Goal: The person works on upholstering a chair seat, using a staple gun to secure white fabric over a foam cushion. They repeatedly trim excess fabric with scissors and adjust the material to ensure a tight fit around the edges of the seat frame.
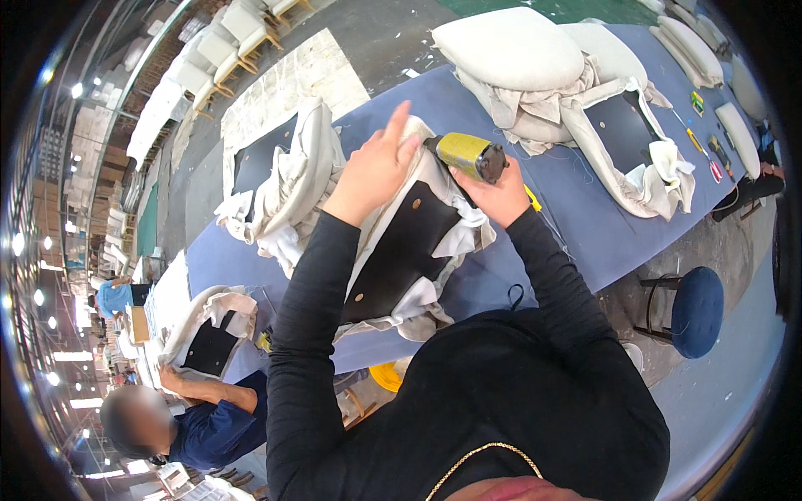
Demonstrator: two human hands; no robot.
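My right hand (pixel 499 194) is closed around a yellow-green staple gun (pixel 464 152), its nose against the top edge of an upholstered panel. That panel (pixel 405 242) lies on the blue-covered table, with a black backing and cream fabric folded over its rim. My left hand (pixel 373 174) is beside the panel's upper left edge, index finger stretched out and thumb apart; its other fingers are partly hidden. White cloth flaps (pixel 461 234) hang loose along the panel's right side and lower end.
Another fabric-covered panel (pixel 288 171) leans close at left. Cream cushions (pixel 510 50) and a black-backed panel (pixel 618 125) lie at right, near screwdrivers (pixel 695 140). A co-worker (pixel 209 417) handles a panel at lower left. A blue stool (pixel 697 313) stands at right.
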